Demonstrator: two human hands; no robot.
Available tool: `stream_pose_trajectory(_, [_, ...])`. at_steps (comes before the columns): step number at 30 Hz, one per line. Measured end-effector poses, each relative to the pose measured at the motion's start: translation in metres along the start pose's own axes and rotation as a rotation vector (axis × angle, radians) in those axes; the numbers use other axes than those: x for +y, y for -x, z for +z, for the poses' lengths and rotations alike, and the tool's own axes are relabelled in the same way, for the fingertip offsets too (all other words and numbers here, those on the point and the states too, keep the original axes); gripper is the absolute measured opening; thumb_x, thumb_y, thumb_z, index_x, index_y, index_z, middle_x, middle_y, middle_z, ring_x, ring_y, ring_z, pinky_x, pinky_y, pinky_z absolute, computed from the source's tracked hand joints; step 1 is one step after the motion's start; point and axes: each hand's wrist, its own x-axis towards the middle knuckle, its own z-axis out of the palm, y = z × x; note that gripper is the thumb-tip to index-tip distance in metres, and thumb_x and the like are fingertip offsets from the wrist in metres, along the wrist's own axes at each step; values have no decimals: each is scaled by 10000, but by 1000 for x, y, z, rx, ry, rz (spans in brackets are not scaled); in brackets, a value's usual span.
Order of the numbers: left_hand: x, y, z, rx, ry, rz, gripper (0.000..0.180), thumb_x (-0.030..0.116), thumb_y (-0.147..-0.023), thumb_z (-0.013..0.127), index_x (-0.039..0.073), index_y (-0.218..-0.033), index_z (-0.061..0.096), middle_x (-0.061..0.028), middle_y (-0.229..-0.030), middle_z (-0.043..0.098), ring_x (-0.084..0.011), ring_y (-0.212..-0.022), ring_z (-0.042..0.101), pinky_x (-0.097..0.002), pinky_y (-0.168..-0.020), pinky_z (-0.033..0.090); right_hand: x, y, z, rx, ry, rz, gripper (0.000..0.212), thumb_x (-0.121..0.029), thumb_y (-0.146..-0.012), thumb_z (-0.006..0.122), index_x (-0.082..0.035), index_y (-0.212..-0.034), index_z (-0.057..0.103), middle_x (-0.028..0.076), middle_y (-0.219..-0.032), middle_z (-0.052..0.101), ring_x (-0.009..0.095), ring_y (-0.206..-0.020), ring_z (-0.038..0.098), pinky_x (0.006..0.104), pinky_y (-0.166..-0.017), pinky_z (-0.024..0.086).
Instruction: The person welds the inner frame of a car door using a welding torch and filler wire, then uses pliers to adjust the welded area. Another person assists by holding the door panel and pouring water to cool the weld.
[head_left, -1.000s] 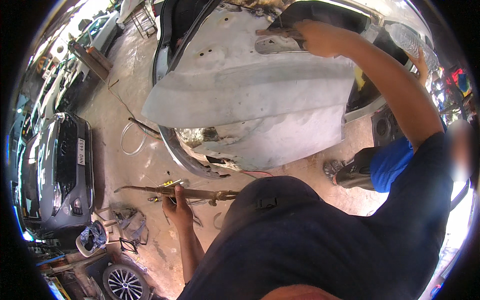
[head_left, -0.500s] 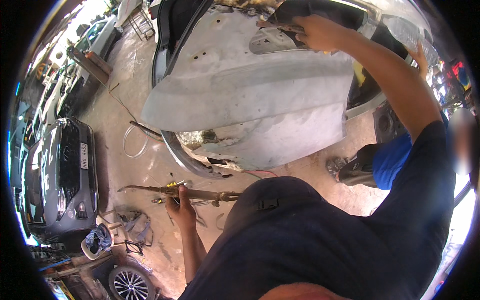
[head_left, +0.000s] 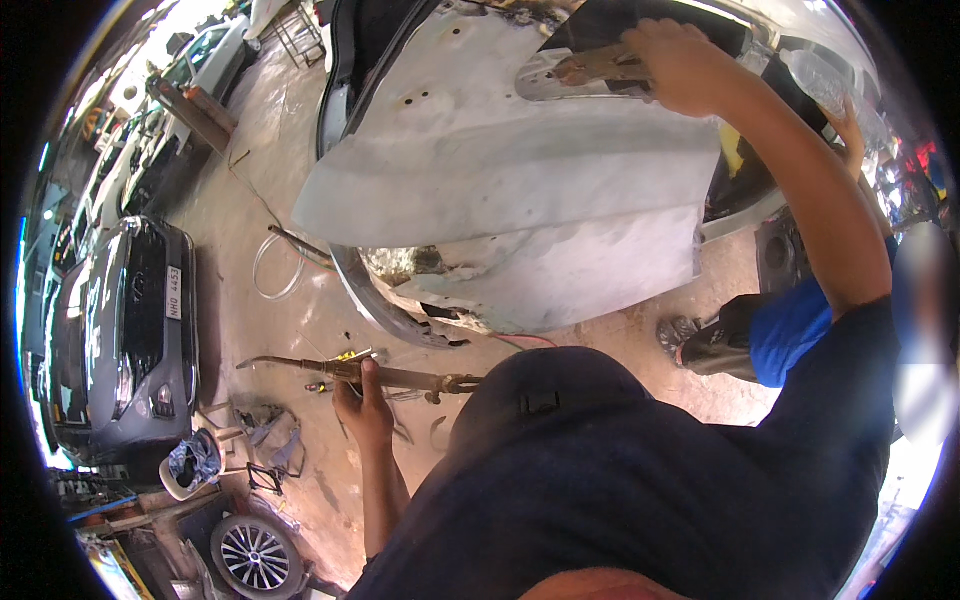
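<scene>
My left hand [head_left: 365,408], low and left of my body, is wrapped round a long brassy gas torch [head_left: 418,380] with a bent tip pointing left. The torch lies level, its rear end against my dark clothing. My right arm reaches out over a grey and white car body panel [head_left: 500,185]. At the panel's far edge my right hand [head_left: 688,68] grips a rusty metal tool [head_left: 598,66], blurred, its exact kind unclear. The tool is over a bare-metal piece [head_left: 540,85] by a dark opening; whether they touch I cannot tell.
At right, another person's hand [head_left: 850,138] is by a clear plastic bottle [head_left: 818,80]; that person's blue clothing [head_left: 785,335] shows below. A dark car [head_left: 140,340] stands at left. A hose [head_left: 262,265], a wheel [head_left: 258,555] and a white chair [head_left: 180,485] are around me.
The rusty tool in my right hand has turned and shows broader and blurred; the hand has rolled over with it. The torch stays in my left hand. The whole view has shifted slightly.
</scene>
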Motion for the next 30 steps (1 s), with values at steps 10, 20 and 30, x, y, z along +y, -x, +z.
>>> stream_pose_trajectory(10, [15, 2, 6, 22, 13, -59, 209, 198, -988, 749, -4, -1006, 702, -24, -889, 686, -112, -830, 604, -287, -771, 488, -57, 75, -43, -41, -631, 131, 397, -186, -954, 663, 6, -1289, 569, 285, -1048, 683, 452, -1012, 671, 501, -892, 513])
stream_pose_trajectory(20, [1, 1, -2, 25, 13, -15, 200, 196, -1003, 718, -3, -990, 696, -8, -860, 665, -95, -801, 571, -272, -731, 469, -64, 92, -22, -799, -1264, 165, 359, -196, -969, 675, -1, -1263, 609, 96, -928, 657, 198, -862, 674, 367, -800, 552])
stream_pose_trajectory(30, [-12, 3, 3, -1, 11, -13, 202, 193, -1023, 680, -9, -1021, 675, -12, -883, 652, -90, -789, 557, -245, -706, 457, -189, 214, 27, -879, -2567, 484, 722, -35, -779, 630, 34, -1458, 394, 161, -1064, 659, 300, -930, 720, 403, -866, 574])
